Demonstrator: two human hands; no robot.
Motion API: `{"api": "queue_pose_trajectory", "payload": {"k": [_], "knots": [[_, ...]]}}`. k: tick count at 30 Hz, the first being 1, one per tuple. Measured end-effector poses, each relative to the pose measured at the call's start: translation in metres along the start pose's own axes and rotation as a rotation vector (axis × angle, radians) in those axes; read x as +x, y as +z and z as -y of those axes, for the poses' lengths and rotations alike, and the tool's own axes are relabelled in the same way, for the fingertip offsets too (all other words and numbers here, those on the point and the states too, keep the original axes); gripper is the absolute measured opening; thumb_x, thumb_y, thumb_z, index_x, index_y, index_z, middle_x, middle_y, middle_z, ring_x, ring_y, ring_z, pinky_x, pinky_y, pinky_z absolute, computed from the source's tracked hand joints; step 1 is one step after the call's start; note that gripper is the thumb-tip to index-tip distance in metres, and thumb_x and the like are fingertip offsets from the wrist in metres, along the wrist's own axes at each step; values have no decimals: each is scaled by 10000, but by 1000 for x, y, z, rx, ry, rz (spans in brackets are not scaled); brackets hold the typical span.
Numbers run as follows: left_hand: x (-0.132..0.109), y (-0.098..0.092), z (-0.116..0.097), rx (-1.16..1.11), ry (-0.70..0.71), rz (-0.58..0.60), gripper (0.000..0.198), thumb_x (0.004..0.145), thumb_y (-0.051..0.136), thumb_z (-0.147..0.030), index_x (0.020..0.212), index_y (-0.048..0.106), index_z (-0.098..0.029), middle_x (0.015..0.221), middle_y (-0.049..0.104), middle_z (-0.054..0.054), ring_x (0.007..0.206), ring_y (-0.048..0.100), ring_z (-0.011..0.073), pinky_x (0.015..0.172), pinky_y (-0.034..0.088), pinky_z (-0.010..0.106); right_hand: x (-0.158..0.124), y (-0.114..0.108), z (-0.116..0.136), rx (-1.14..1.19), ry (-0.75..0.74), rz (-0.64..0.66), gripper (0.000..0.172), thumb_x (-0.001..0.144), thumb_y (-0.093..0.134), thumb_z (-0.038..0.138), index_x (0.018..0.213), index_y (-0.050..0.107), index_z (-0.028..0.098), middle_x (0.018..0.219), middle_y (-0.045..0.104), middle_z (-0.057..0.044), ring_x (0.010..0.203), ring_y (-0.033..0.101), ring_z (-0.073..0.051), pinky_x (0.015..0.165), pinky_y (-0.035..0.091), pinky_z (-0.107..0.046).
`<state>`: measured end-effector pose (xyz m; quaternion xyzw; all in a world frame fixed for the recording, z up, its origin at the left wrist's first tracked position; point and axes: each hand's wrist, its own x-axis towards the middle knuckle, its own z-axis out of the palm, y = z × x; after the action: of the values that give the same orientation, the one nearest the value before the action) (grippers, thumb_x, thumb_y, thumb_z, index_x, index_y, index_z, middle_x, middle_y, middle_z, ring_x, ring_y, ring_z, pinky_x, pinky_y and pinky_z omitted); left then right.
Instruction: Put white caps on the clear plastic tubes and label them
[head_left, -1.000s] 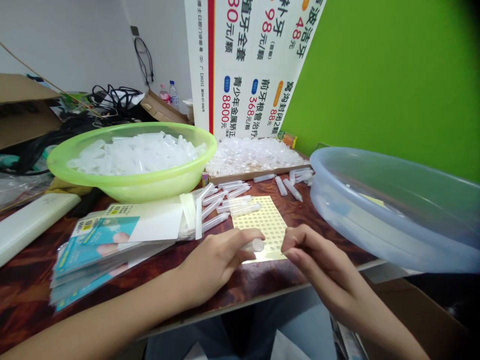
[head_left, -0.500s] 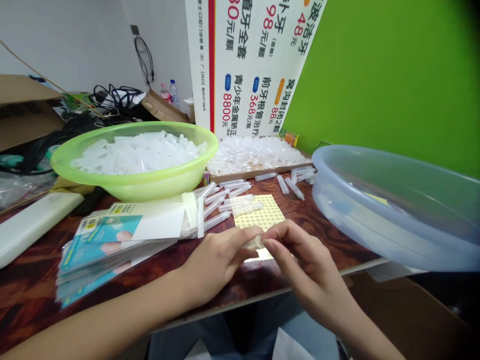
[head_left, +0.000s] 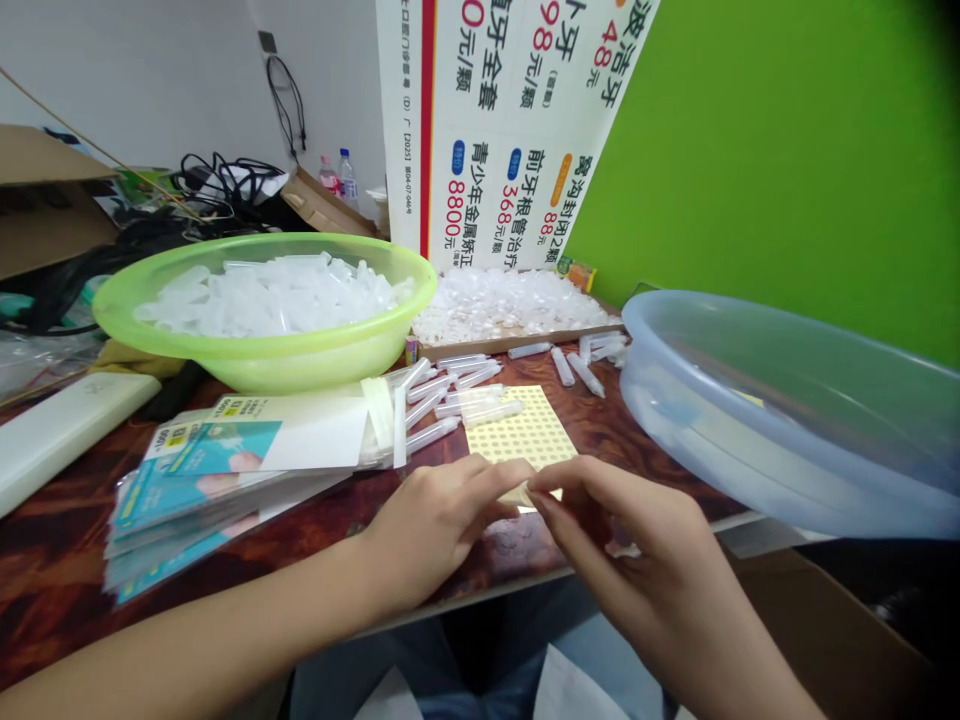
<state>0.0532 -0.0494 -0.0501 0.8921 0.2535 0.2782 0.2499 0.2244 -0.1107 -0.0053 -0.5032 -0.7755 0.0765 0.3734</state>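
Observation:
My left hand [head_left: 442, 525] and my right hand [head_left: 637, 540] meet over the front edge of a yellow dotted sheet [head_left: 521, 435]. Between their fingertips is a small translucent plastic tube [head_left: 526, 494], mostly hidden by my fingers. Both hands seem to grip it. Several loose tubes [head_left: 457, 405] lie just beyond my left fingers, some resting on the sheet. A stack of packaged blue-and-white cards [head_left: 225, 480] sits to the left of my left hand.
A green basin [head_left: 262, 368] holds many tubes. A tray of white caps [head_left: 502, 305] stands behind the sheet, before a printed price poster. A large translucent blue basin [head_left: 750, 450] overhangs the wood-grain table at right. A white box lies far left.
My right hand has come in from the right and now meets my left hand at the tube. The tube is more hidden by my fingers than a second ago.

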Motion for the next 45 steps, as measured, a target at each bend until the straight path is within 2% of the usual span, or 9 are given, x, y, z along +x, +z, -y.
{"api": "queue_pose_trajectory", "payload": {"k": [6, 11, 14, 17, 26, 30, 35, 40, 45], "knots": [[-1, 0, 3, 8, 27, 12, 291, 949, 410, -206, 1223, 510, -202, 997, 658, 81, 862, 640, 188, 761, 529, 321, -7, 4, -3, 76, 45, -75, 181, 852, 573, 134, 1002, 536, 230, 643, 533, 57, 522, 509, -73, 485, 399, -175], [-3, -1, 4, -15, 24, 28, 318, 920, 411, -144, 1223, 496, -193, 981, 651, 75, 837, 631, 188, 738, 529, 318, -19, 28, -14, 196, -59, -191, 285, 836, 564, 104, 1091, 529, 228, 858, 561, -14, 708, 549, -116, 603, 451, -221], [-4, -1, 4, -44, 33, 26, 314, 920, 411, -145, 1221, 484, -200, 1015, 647, 75, 864, 627, 189, 763, 522, 320, -26, 43, -14, 360, 125, -307, 241, 867, 562, 185, 1096, 525, 251, 838, 558, -9, 680, 540, -116, 580, 449, -217], [-4, -2, 3, -72, 45, 35, 237, 925, 433, -164, 1144, 521, -186, 985, 645, 74, 869, 616, 190, 776, 511, 319, -27, 52, -8, 650, 382, -291, 87, 903, 541, 298, 981, 543, 258, 723, 545, 24, 570, 503, -83, 519, 424, -179], [-3, 2, 3, 78, 103, -41, 241, 966, 345, -180, 1107, 537, -144, 959, 668, 99, 890, 625, 204, 773, 529, 341, -19, 54, 7, 1244, 808, -205, 332, 783, 679, 416, 970, 466, 244, 579, 478, 73, 472, 436, -73, 431, 376, -161], [-5, 5, 5, 188, 131, -78, 283, 977, 304, -207, 1137, 525, -134, 887, 657, 94, 818, 610, 204, 717, 537, 338, -23, 62, 7, 1205, 703, -261, 249, 852, 582, 434, 958, 472, 238, 552, 449, 72, 473, 419, -82, 446, 367, -175], [-7, 5, 0, 235, 92, 7, 268, 971, 282, -203, 1155, 471, -149, 874, 606, 83, 778, 562, 201, 677, 520, 325, -27, 69, 2, 957, 451, -360, 130, 926, 501, 334, 875, 509, 214, 600, 449, 54, 484, 396, -71, 450, 349, -169], [-6, -1, -4, -19, 51, 73, 145, 957, 312, -196, 1059, 415, -190, 970, 544, 75, 903, 514, 189, 831, 460, 347, -25, 67, -6, 934, 379, -296, 136, 955, 438, 314, 877, 501, 222, 620, 470, 49, 481, 427, -75, 442, 367, -172], [-4, -11, -6, -345, -43, -5, 237, 890, 460, -425, 891, 391, -199, 848, 443, 15, 751, 445, 157, 671, 404, 286, -28, 71, -12, 716, 378, -417, 109, 949, 454, 283, 890, 521, 221, 616, 451, 52, 501, 424, -80, 469, 374, -184]]}}
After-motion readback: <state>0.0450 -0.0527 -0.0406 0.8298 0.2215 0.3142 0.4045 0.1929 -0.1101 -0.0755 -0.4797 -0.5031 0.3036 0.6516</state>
